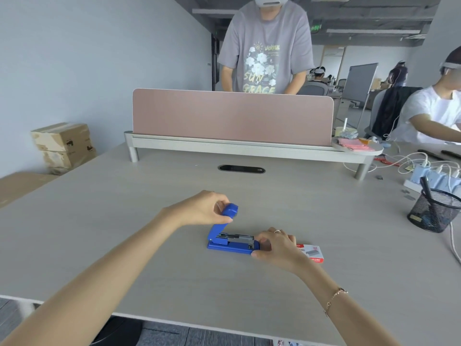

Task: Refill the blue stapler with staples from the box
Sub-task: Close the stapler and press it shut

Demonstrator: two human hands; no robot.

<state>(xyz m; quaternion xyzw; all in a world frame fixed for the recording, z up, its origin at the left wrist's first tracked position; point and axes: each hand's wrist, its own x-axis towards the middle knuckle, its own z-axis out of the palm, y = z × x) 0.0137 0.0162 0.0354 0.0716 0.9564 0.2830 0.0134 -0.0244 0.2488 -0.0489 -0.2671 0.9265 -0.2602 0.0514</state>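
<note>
The blue stapler (230, 243) lies on the desk in front of me with its top arm swung up and back, so the metal staple channel shows. My left hand (207, 208) grips the raised end of that arm. My right hand (277, 245) is curled at the stapler's front end, fingers on the base and channel tip. Whether it holds staples is hidden. The white and red staple box (311, 253) lies flat just right of my right hand, partly covered by it.
A black mesh pen cup (434, 211) stands at the right, with a power strip and white cables (434, 176) behind it. A pink divider (232, 116) runs across the back. A person stands behind it; another sits at the right. Cardboard boxes (63, 146) are stacked left.
</note>
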